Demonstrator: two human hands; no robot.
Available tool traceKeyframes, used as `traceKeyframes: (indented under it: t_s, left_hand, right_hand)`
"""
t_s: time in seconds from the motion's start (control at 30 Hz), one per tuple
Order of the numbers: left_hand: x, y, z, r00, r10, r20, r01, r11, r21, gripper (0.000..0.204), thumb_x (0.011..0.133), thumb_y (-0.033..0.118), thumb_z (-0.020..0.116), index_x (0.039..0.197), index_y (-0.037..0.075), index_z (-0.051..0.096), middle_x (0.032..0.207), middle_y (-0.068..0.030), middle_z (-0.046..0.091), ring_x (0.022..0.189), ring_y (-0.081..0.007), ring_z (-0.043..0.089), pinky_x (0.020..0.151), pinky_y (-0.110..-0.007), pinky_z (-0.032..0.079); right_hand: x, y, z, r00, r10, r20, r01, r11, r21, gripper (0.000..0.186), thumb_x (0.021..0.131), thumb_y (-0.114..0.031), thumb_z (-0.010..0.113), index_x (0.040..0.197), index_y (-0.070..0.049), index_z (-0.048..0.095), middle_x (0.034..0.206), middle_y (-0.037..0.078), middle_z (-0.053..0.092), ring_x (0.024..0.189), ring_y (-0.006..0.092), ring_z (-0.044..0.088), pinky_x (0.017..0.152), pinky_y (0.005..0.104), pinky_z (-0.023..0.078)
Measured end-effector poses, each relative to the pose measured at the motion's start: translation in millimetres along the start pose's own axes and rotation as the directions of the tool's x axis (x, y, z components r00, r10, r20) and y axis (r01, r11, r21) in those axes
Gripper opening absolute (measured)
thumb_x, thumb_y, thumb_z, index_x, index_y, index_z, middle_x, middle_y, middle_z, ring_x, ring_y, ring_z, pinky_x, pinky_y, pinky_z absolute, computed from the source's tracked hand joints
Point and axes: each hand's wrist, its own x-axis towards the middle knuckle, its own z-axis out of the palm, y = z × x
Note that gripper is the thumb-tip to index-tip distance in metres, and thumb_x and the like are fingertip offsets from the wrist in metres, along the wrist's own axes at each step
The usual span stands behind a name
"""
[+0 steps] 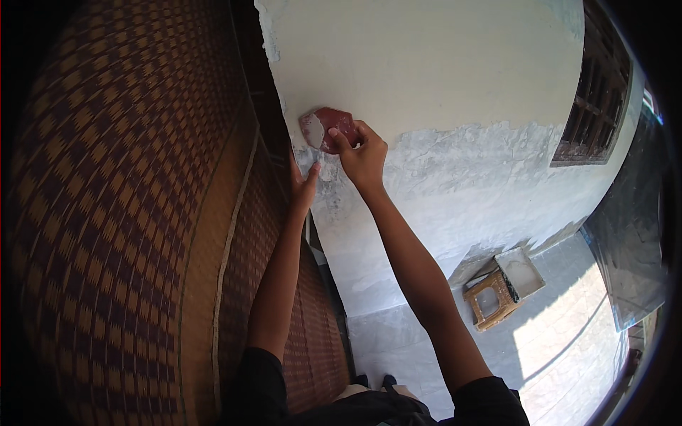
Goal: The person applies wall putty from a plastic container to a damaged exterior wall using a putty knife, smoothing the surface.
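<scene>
A: Where the plastered wall (426,71) meets the woven mat (128,213), which step is this?
B: Sanding, I'd judge: right hand (364,156) fingers clamp the reddish sanding pad (328,129) flat there; left hand (304,186), fingers open, braces just below. Next needs steady pressure.

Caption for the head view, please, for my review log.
Right hand presses a reddish sanding pad against a plastered wall; left hand braces on the wall's edge beside a woven mat.
</scene>
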Motion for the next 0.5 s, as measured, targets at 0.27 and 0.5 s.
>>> traceKeyframes:
  t_s: [0.27,0.5]
  left_hand:
    - [1.8,-4.1,-3.9,1.0,-0.001,-0.008,0.002,0.996,0.088,0.075,0.09,0.013,0.062,0.15,0.0,0.018,0.152,-0.0177,0.028,0.141,-0.0269,0.027,0.116,-0.038,0.018]
    - [5.4,-12.0,-7.5,0.996,0.089,0.009,-0.09,0.989,0.119,0.077,0.09,0.015,0.062,0.15,-0.001,0.017,0.154,-0.0189,0.025,0.143,-0.0278,0.022,0.117,-0.038,0.015]
  right_hand:
    - [21.0,21.7,-54.9,0.949,0.073,-0.306,-0.087,0.996,-0.031,0.026,0.079,-0.017,0.077,0.095,0.002,0.069,0.078,0.014,0.07,0.068,0.0185,0.067,0.067,0.0299,0.052]
    - [6.5,29.5,-48.3,0.991,0.133,0.029,-0.136,0.97,0.202,0.026,0.082,-0.018,0.077,0.097,0.001,0.069,0.077,0.007,0.07,0.068,0.0098,0.063,0.065,0.0236,0.049]
